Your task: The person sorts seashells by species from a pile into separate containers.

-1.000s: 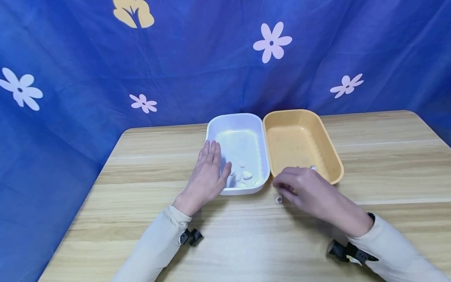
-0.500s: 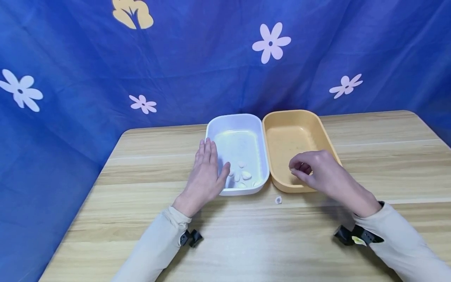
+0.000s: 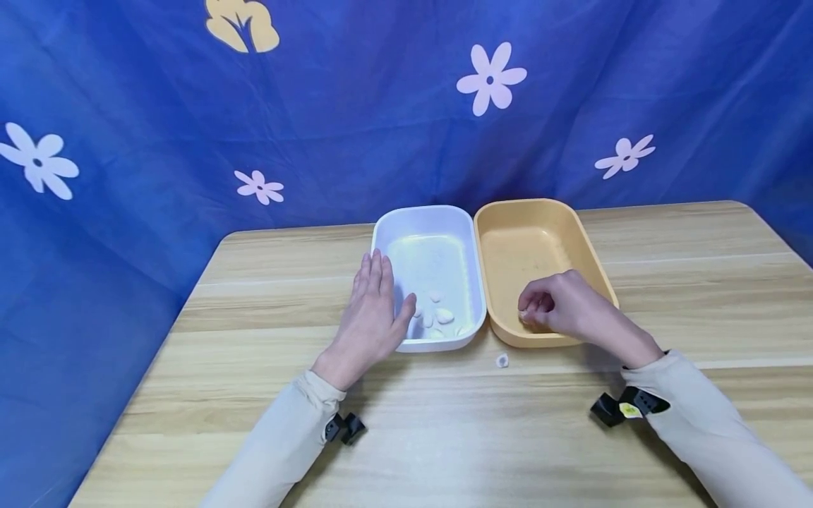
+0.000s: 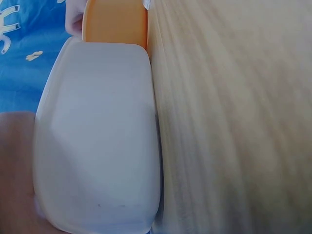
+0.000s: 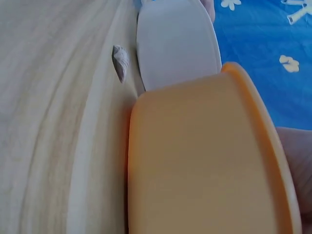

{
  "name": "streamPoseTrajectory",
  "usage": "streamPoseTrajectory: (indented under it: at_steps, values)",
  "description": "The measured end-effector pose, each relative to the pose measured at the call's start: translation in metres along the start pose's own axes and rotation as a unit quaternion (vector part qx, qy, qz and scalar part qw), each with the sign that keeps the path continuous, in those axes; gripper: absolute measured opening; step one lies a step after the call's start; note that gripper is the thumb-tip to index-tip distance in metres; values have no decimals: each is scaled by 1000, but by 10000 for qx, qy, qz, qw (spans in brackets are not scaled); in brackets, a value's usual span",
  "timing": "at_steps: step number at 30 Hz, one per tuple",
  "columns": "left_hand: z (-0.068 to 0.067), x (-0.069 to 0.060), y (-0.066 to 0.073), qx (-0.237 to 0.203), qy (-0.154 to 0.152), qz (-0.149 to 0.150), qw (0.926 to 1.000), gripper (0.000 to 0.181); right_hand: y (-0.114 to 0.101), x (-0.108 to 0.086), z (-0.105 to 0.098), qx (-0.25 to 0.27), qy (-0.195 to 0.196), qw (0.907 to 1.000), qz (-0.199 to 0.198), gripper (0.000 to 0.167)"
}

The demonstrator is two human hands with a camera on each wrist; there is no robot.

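My left hand (image 3: 368,317) lies with straight fingers along the left side of a white plastic bin (image 3: 479,264). Inside that bin, near its front, are several small pale seashells (image 3: 444,315). Over the front part of an orange bin (image 3: 593,257), my right hand (image 3: 565,307) has its fingers curled down, pinching a small pale shell (image 3: 523,316) mostly hidden by them. Another shell (image 5: 120,63), ridged and greyish white, rests on the table just in front of the two bins. The wrist views show mainly the bins' outer front walls.
The two bins stand side by side at the back of a wooden table (image 3: 406,437), their walls touching or nearly so. Behind them hangs a blue curtain (image 3: 381,106) with flower prints.
My right hand has moved from the table in front of the bins, up and right, into the orange bin, then slightly lower there. The left hand has barely moved.
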State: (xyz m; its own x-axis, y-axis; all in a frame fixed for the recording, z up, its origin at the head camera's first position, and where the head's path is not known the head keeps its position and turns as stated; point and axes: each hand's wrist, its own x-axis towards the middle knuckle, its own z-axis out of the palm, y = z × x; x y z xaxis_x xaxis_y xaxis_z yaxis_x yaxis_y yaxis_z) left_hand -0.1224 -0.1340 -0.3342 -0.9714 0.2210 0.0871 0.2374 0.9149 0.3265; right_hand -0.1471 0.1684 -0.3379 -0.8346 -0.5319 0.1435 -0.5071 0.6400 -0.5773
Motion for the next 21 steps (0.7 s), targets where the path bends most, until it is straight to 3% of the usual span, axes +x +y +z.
streamPoseTrajectory:
  at_steps: [4,9,14,21]
  values:
    - [0,1,0,16,-18,15,10000,73,3,2,-1,39,-272,9995,127,13]
    - [0,1,0,34,4,35,10000,72,5,5,0,-481,64,9988,25,14]
    - [0,0,-1,17,-28,15,10000,72,6,6,1,-637,226,9977,58,12]
    - [1,0,-1,36,-22,70,10000,71,-6,-1,-3,-366,633,9959,-541,13]
